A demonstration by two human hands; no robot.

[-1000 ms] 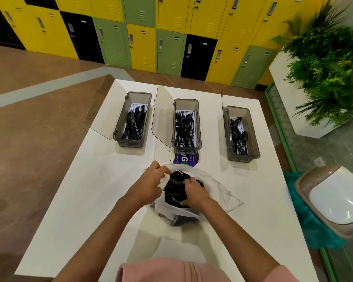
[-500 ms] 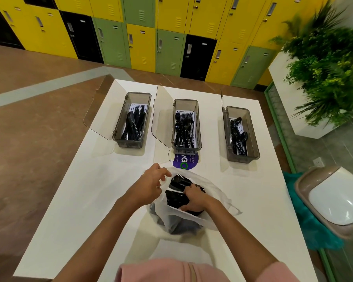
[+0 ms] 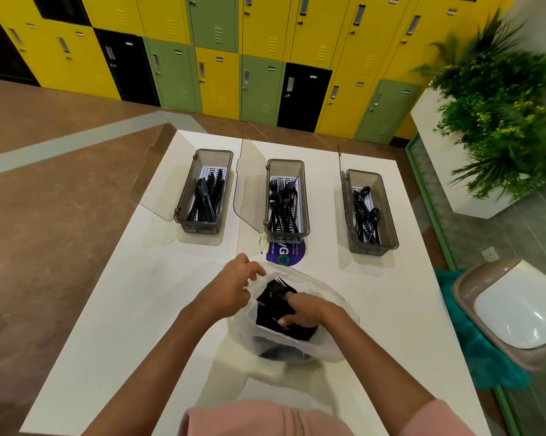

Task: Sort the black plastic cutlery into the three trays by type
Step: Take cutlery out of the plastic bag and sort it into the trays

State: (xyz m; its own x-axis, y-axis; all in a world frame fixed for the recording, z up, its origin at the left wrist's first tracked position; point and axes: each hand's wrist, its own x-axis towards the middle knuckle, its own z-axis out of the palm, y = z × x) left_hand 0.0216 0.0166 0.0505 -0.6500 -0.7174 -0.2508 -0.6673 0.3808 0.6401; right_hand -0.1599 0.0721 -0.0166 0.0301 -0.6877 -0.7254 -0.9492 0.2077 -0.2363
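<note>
A white plastic bag [image 3: 329, 313] full of black plastic cutlery [image 3: 273, 298] lies on the white table [image 3: 139, 309] in front of me. My left hand [image 3: 232, 286] pinches the bag's left rim and holds it apart. My right hand [image 3: 306, 309] reaches inside the bag, its fingers curled round a bunch of the cutlery. Three grey trays stand in a row farther back: the left tray [image 3: 183, 199] holds knives, the middle tray [image 3: 305, 196] forks, the right tray [image 3: 388, 212] spoons. Each has its clear lid swung up on the left side.
A purple round sticker [image 3: 292, 254] lies on the table just before the middle tray. A lidded bin [image 3: 514, 306] on teal cloth stands right of the table. A planter with green plants [image 3: 498, 105] is at the back right, lockers [image 3: 265, 42] beyond.
My right hand has sunk deeper into the bag and toward me, closing on the cutlery. My left hand has kept its hold on the rim, and the bag mouth has spread wider.
</note>
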